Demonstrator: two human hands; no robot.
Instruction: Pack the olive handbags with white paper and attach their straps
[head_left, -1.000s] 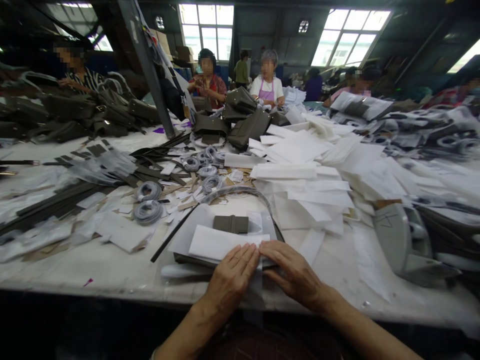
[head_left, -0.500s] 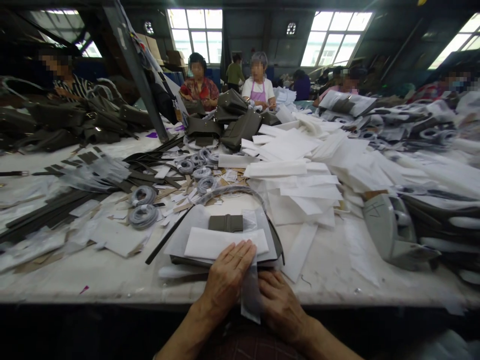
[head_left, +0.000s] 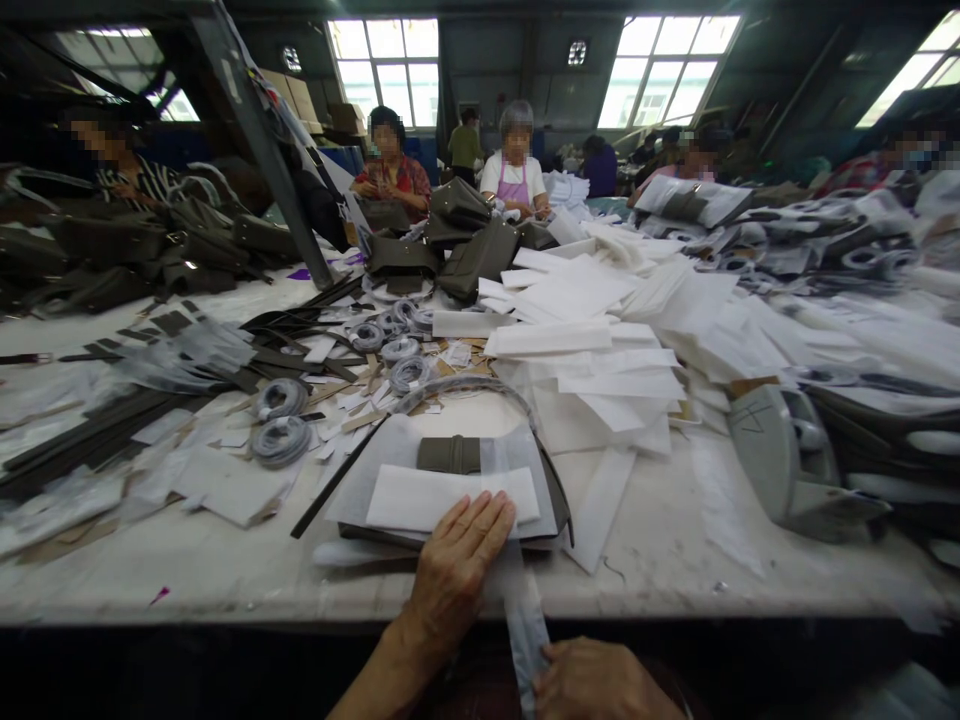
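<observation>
A dark olive handbag [head_left: 561,500] lies at the table's front edge, mostly covered by translucent sheeting. Its wrapped handle [head_left: 491,384] arches away from me, and a dark olive tab [head_left: 448,455] shows at its middle. Across the bag's near part rests a white padding sheet [head_left: 420,496]. My left hand [head_left: 457,565] presses flat on that sheet with fingers stretched out. A translucent plastic strip [head_left: 527,625] runs from over the tab, beside my left fingers, down past the table edge. Below the edge, my right hand [head_left: 600,682] grips its lower end, fingers closed.
White padding sheets [head_left: 585,290] are heaped behind the bag. Wrapped coils [head_left: 280,440] and dark straps [head_left: 97,425] lie left. A grey tape dispenser [head_left: 780,460] stands right. More handbags [head_left: 480,260] are piled farther back, where several co-workers sit. A metal post [head_left: 270,150] rises at left.
My right hand has moved down and right, below the table edge, drawing the plastic strip out longer. My left hand stays flat on the padding sheet, slightly lower.
</observation>
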